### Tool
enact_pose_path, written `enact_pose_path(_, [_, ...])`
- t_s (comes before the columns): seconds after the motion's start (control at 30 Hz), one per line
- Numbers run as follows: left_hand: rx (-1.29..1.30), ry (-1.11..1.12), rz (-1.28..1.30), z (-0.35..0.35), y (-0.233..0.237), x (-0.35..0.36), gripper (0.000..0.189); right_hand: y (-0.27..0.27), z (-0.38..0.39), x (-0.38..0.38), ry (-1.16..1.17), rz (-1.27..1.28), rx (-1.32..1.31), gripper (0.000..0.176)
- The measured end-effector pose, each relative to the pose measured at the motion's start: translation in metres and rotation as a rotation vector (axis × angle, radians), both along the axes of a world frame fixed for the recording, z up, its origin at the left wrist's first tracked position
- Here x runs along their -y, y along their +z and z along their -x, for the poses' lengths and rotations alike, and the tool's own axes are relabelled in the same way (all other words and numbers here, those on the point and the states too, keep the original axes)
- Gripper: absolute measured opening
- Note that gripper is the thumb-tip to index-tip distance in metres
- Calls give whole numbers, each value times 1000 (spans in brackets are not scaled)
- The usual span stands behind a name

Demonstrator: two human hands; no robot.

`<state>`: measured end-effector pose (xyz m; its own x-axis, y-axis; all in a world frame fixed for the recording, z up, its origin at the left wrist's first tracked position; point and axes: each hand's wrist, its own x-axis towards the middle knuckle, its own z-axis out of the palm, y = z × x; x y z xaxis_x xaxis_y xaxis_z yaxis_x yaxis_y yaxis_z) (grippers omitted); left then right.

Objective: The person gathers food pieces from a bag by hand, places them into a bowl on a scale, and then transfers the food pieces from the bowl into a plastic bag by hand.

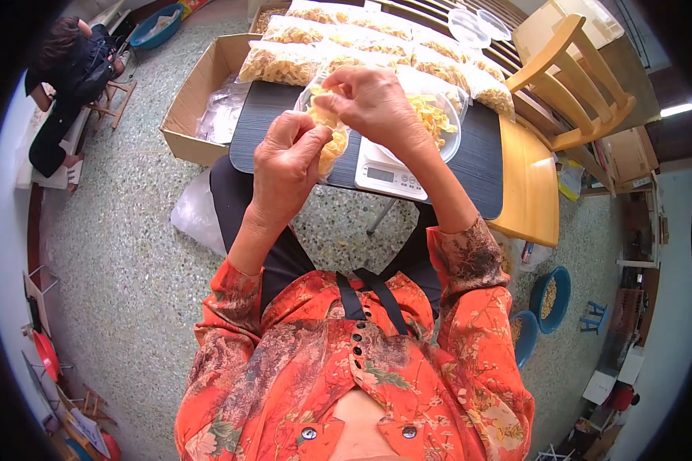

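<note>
My left hand [284, 165] grips the lower part of a clear plastic bag of yellow snack pieces [329, 134]. My right hand [373, 100] pinches the top of the same bag just above it. Both hands hold the bag over the edge of a small dark table [484, 154]. Behind the hands a white digital scale [388, 175] carries a clear bowl of the same yellow pieces [434, 115].
Several filled bags [284, 61] lie in rows at the table's far side. An open cardboard box [200, 100] stands at the left, a wooden chair [569, 84] and wooden stool [527, 184] at the right. Blue bowls [550, 296] sit on the floor. Another person [73, 69] sits far left.
</note>
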<state>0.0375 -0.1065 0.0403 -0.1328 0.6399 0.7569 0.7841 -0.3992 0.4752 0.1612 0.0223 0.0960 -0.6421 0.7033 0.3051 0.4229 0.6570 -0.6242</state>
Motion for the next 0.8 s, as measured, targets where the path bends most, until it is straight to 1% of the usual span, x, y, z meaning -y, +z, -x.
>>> enact_pose_path(0.07, [-4,-1,-2,0,0,1,19,5,2,6,25,-86,58,27])
enact_pose_path(0.1, [-10,0,-5,1,0,3,19,3,1,6,29,-84,60,27])
enact_pose_path(0.17, [5,8,-4,4,-1,5,18,0,-6,3,26,-43,-102,21])
enact_pose_path(0.23, [22,10,-2,5,0,7,17,6,-14,10,33,-8,-98,20])
enact_pose_path(0.3, [81,11,-6,6,1,7,17,6,-21,13,243,-162,-83,24])
enact_pose_path(0.33, [81,5,-3,7,0,8,17,0,-19,14,329,-270,-46,30])
enact_pose_path(0.37, [74,27,-26,7,0,7,17,-5,-20,20,282,-169,59,22])
enact_pose_path(0.43, [64,7,-48,5,0,3,18,-9,-16,21,326,-109,296,26])
enact_pose_path(0.5, [51,56,-47,4,-2,4,20,-26,0,11,395,-67,425,27])
enact_pose_path(0.53, [48,53,-41,5,-3,3,19,-29,5,11,397,-42,369,30])
enact_pose_path(0.57, [46,40,-45,6,-3,3,19,-30,4,9,383,-43,368,30])
enact_pose_path(0.63, [22,87,-19,6,-1,5,17,-22,2,8,380,-60,360,34])
enact_pose_path(0.67, [31,82,-19,8,-1,5,16,-18,-7,10,370,-89,237,41])
enact_pose_path(0.7, [34,85,-14,8,0,5,16,-20,-16,9,346,-147,114,44])
enact_pose_path(0.77, [47,74,-14,9,0,5,14,22,-43,16,295,275,58,33])
enact_pose_path(0.8, [60,78,-10,9,-1,5,14,14,-55,7,221,180,-39,29])
